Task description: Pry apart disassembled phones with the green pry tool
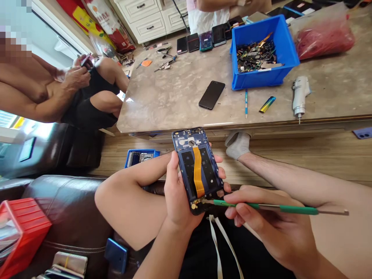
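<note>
My left hand point(180, 193) is wrapped round an opened phone frame point(186, 170), its fingertips on the far right edge. An orange flex cable point(198, 170) runs down the middle of the frame. Between its fingers and thumb, my right hand point(261, 217) pinches a metal tool with green grips point(299, 209). The thin left tip of the tool is at the gold-coloured parts point(197, 202) at the lower end of the frame; whether it touches them is too small to tell.
On the table point(174, 97) are a black phone point(212, 95), a blue bin point(258, 79) of small parts, a pencil, a lighter point(267, 104) and a white electric screwdriver point(300, 97). Another person point(37, 85) sits at left. A red basket point(31, 221) and phones lie on the sofa.
</note>
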Demonstrator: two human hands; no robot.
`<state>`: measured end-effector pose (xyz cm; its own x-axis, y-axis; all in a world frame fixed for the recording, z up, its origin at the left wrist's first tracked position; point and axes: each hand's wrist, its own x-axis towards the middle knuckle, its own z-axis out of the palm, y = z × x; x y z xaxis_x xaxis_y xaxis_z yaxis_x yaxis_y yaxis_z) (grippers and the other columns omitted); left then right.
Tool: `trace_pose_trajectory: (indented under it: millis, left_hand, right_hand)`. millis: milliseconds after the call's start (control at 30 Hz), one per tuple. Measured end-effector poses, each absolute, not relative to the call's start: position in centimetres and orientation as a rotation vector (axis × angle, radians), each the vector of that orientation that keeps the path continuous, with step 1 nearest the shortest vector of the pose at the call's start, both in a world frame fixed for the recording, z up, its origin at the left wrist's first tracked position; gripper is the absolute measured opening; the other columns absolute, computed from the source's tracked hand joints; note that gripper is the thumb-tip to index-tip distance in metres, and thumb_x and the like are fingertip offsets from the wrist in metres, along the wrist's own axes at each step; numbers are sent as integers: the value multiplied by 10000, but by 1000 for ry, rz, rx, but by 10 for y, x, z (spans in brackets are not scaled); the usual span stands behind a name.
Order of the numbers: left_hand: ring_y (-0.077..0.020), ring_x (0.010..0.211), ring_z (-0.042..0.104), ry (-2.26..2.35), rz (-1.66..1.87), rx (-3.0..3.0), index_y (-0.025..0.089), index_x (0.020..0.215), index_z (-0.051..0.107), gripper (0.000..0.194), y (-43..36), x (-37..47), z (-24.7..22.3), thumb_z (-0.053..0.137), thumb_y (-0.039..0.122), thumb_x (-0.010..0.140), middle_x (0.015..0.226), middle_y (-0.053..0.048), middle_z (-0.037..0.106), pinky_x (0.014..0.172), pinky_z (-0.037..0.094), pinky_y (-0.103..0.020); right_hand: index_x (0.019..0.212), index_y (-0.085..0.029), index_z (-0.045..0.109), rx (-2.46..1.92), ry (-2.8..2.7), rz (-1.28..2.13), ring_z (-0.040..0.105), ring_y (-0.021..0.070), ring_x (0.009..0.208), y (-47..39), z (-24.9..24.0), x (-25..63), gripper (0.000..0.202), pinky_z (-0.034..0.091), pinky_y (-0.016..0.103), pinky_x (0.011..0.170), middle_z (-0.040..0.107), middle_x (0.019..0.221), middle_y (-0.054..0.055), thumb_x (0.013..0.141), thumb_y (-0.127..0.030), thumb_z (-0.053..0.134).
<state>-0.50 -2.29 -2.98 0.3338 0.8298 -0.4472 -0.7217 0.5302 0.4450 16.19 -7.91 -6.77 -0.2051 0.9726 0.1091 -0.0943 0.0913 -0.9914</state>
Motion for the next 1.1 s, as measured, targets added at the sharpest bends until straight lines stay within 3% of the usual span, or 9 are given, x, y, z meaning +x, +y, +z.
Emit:
trace_pose_trajectory:
  millis: [500,733,767,833,933,1000,1100]
  left_hand:
    - [-238,810,680,700,1016,191,135,1247,668,698,-24,-6,-27,262,653,1014,1028,-125,685,684,564,-339]
    - [-218,756,678,747,1042,253,161,1201,691,665,-24,-7,-27,294,657,1005,1020,-108,695,715,585,-370]
    - [-217,748,680,756,1043,253,166,1176,700,656,-25,-7,-28,301,657,1002,1011,-105,699,718,590,-378]
    - [-221,751,688,792,1055,246,168,1134,713,640,-24,-7,-29,313,649,1001,997,-107,709,701,598,-373]
    - [-229,746,699,936,1099,215,152,1132,716,615,-22,-6,-32,312,601,1017,981,-117,727,631,604,-349]
    - [-225,713,703,1067,1092,159,128,1084,725,618,-20,-5,-36,304,576,1026,937,-126,740,597,603,-332]
    - [-235,669,709,1180,1006,58,94,940,730,667,-17,-4,-44,310,606,1015,822,-145,740,608,610,-340]
  right_hand:
    - [1156,-273,733,-849,-1396,1318,660,128,741,-75,-63,161,256,549,254,664,699,842,-6,991,-102,636]
    - [1121,-242,715,-826,-1403,1346,604,139,762,-77,-61,163,168,487,282,686,636,835,11,1039,-167,590]
    - [1086,-235,710,-832,-1370,1365,593,144,780,-78,-61,164,157,477,288,703,616,840,17,1069,-219,555]
    - [924,-207,664,-886,-1295,1418,567,155,844,-77,-63,163,324,456,296,745,567,887,35,1122,-335,442]
    - [770,-178,539,-1029,-1282,1452,533,156,906,-73,-67,159,460,433,292,802,531,957,44,1141,-384,360]
    - [895,-204,628,-1112,-1366,1440,542,149,883,-69,-71,155,334,441,285,800,551,955,35,1124,-347,431]
    - [1140,-273,729,-1188,-1456,1457,578,142,843,-66,-77,149,177,454,258,672,584,1015,34,1059,-297,574]
